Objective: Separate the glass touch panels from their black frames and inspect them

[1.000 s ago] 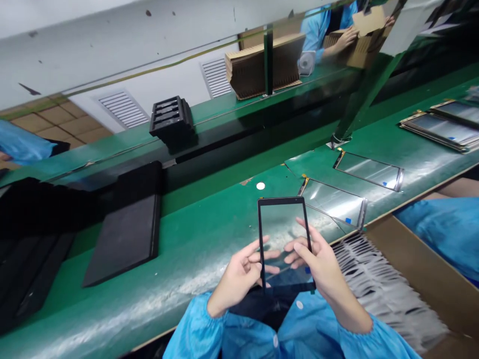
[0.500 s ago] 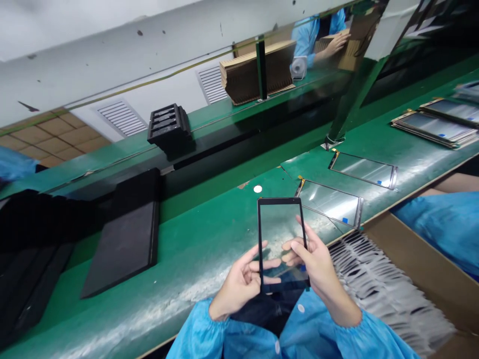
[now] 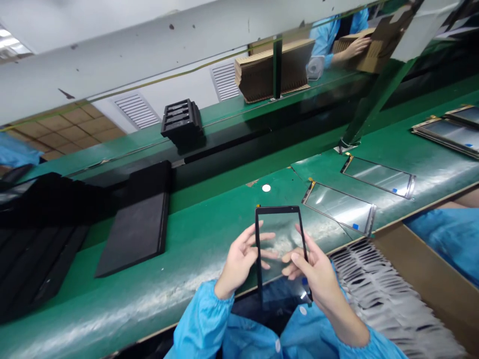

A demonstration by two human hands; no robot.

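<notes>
Both my hands hold a clear glass panel with a black frame [image 3: 279, 234] upright above the near edge of the green conveyor belt [image 3: 209, 224]. My left hand [image 3: 239, 262] grips its left edge, thumb in front and fingers behind the glass. My right hand [image 3: 312, 271] grips the right edge the same way. Blue sleeves cover both my forearms.
Two film-covered glass panels [image 3: 340, 205] [image 3: 377, 175] lie on the belt to the right, with a stack of more [image 3: 445, 130] beyond. A black tray [image 3: 134, 232] lies left. A cardboard box of packed panels [image 3: 377, 284] stands at lower right. Another person's hand [image 3: 354, 47] handles cardboard at the back.
My left hand has slid higher up the panel's left edge, and the panel sits slightly lower and tilted. The camera view shifted a little to the left.
</notes>
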